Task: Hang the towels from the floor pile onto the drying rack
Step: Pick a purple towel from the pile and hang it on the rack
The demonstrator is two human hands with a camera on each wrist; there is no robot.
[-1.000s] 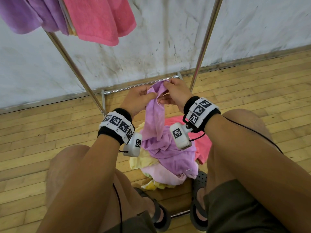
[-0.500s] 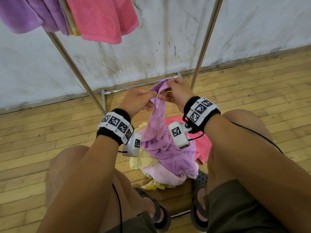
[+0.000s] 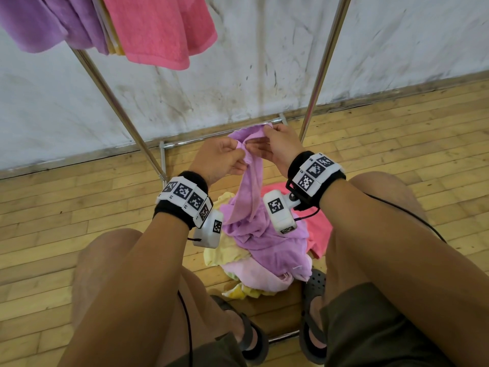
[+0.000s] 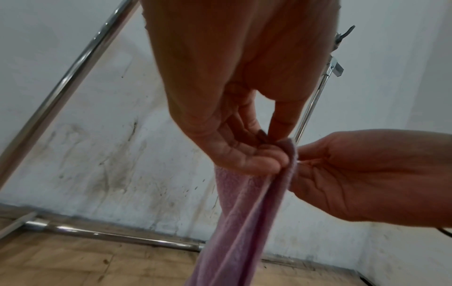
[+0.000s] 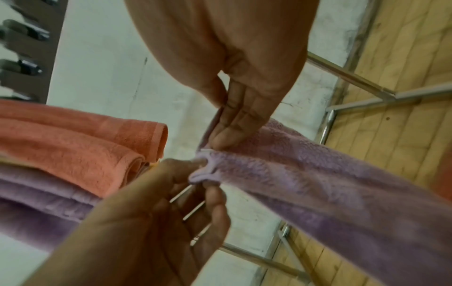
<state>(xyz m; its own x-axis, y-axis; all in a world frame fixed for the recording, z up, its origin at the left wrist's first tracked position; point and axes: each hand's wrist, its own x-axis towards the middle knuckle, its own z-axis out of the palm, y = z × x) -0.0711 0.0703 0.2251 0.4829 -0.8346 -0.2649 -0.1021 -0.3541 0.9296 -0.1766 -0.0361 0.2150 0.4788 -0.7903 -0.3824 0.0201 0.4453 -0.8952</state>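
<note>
A lilac towel (image 3: pixel 251 186) is lifted by its top edge above the floor pile (image 3: pixel 254 260) of yellow, pale pink, lilac and pink towels between my feet. My left hand (image 3: pixel 221 161) pinches its hem on the left. My right hand (image 3: pixel 277 144) pinches the hem beside it, a little higher. In the left wrist view the left hand (image 4: pixel 276 152) nips the towel (image 4: pixel 239 222) between thumb and fingers. In the right wrist view the right hand (image 5: pixel 220 133) holds the towel (image 5: pixel 318 183) edge. The lower part of the towel still lies on the pile.
The chrome drying rack (image 3: pixel 111 102) stands in front of me, its legs slanting up left and right (image 3: pixel 321 67). A pink towel (image 3: pixel 156 27) and a purple towel (image 3: pixel 47 22) hang at the top left. A white wall lies behind, wood floor (image 3: pixel 397 144) around.
Both hands have worked along the lilac towel's top edge and drawn slightly apart, the right hand shifting right and up. The hem now spans between them; the pile has not moved.
</note>
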